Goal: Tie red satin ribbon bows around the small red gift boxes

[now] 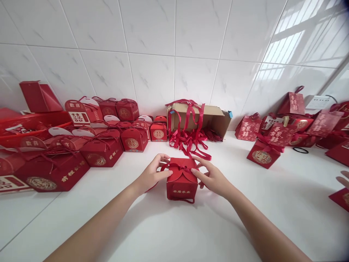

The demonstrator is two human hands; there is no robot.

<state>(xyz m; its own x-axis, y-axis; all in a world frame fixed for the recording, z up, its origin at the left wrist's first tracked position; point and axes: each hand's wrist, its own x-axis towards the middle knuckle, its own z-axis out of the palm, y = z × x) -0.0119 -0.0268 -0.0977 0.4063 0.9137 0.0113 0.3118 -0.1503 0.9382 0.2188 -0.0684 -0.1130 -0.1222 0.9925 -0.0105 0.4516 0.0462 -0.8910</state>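
Note:
A small red gift box (182,187) with gold lettering on its front stands upright on the white table in front of me. A red ribbon (181,167) crosses its top and is knotted near the middle. My left hand (156,173) grips the box's left side, with the thumb on the top edge and the fingers curled toward the back corner. From the right, my right hand (208,174) holds the box, its thumb pressing on the ribbon by the knot. Some of its fingers are hidden behind the box. A twisted red cord lies along the box's front base.
Behind the box, a cardboard box (215,118) on its side spills loose red ribbons (188,140). Several finished red boxes (102,147) and a red basket (16,122) stand at left. More boxes (263,154) sit at right, where another person's hand (344,179) shows.

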